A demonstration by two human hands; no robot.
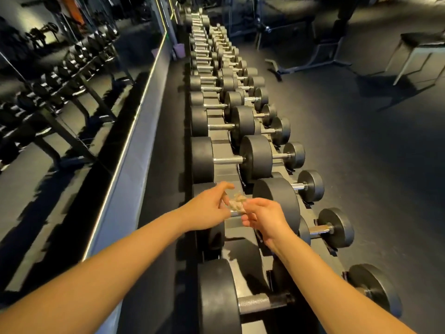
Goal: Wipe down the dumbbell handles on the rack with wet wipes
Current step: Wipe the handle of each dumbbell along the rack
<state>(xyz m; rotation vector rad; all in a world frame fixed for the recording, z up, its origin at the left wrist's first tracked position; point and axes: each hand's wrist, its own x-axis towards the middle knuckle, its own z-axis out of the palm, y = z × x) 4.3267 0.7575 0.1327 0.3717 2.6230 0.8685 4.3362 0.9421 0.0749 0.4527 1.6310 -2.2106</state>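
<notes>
A long rack (222,165) of black dumbbells with steel handles runs away from me. My left hand (208,208) and my right hand (262,218) meet above the second dumbbell from the front. Between them is a crumpled pale wet wipe (237,203); both hands pinch it, one at each end. A short bit of that dumbbell's handle (234,214) shows just under the wipe. The nearest dumbbell's knurled handle (255,303) lies bare below my arms. The handle (228,160) of the dumbbell beyond my hands is uncovered too.
A mirror wall (72,104) with a lit strip runs along the left of the rack. A lower tier of smaller dumbbells (334,227) juts out on the right. Benches and a stool (419,56) stand on the dark floor at the far right.
</notes>
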